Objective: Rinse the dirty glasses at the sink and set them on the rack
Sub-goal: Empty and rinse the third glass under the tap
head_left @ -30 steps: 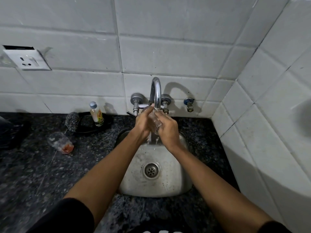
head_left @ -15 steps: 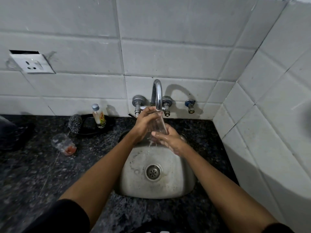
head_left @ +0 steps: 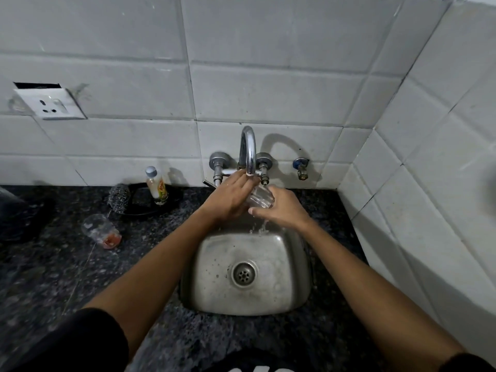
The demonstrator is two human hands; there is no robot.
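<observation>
Head view, looking down: a clear glass (head_left: 259, 197) is held under the tap (head_left: 248, 151) above the far end of the steel sink (head_left: 252, 299), and is largely hidden between the two hands. The left hand (head_left: 232, 196) lies over it, fingers fairly straight against its side; the right hand (head_left: 281, 208) has its grip closed, fingers curled round the glass. Water spills below into the sink. On the dark speckled bench (head_left: 53, 277), toward its left edge, a second glass (head_left: 101, 234) stands with red residue at its bottom. Near the back wall sit a steel scrubber (head_left: 120, 200) and a small bottle (head_left: 157, 186) on a dark dish (head_left: 139, 208). A dark object at the far left is cut off.
</observation>
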